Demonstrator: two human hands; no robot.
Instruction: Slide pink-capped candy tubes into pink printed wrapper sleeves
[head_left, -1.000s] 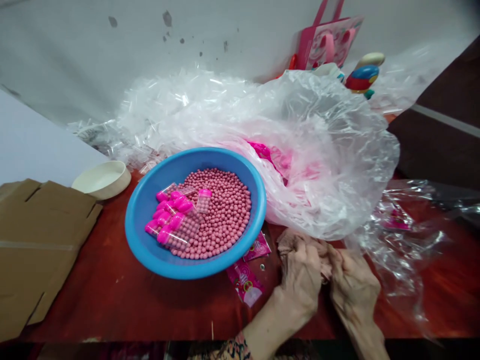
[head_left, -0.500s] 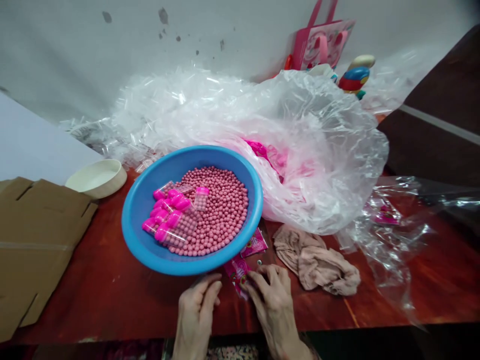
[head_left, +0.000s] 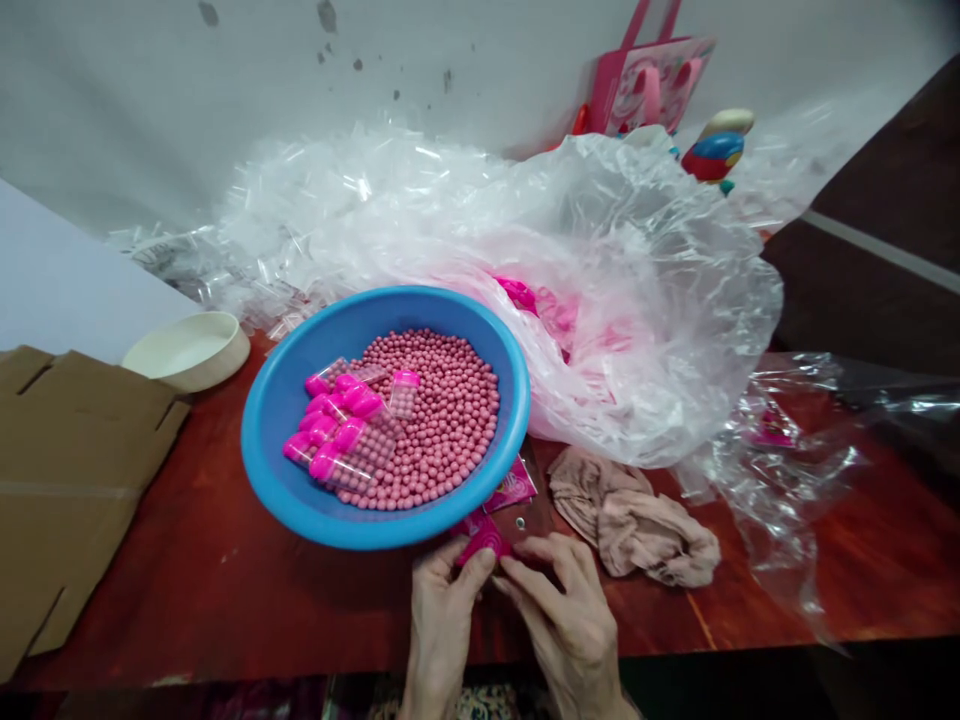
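My left hand [head_left: 444,612] pinches a small pink printed label [head_left: 481,540] between thumb and fingers, just below the basin's front rim. At the label's right edge, the closed fingertips of my right hand [head_left: 570,610] take hold of it too. More pink printed labels [head_left: 516,487] lie on the table beside the basin, partly under its rim. The blue basin [head_left: 259,455] holds many dusky pink beads [head_left: 442,430]. On the beads rest several clear tubes with bright pink caps [head_left: 349,435], filled with beads.
Clear plastic bags [head_left: 637,300] are heaped behind the basin, with many clear tubes [head_left: 300,200] at back left. A crumpled brown cloth [head_left: 637,515] lies right of my hands. Cardboard [head_left: 75,500] and a white dish [head_left: 187,350] stand left. Clear film [head_left: 787,520] hangs over the front edge.
My left hand has moved right and now pinches the pink label, which has been lifted at its near end. My right hand has shifted slightly and stays at the label.
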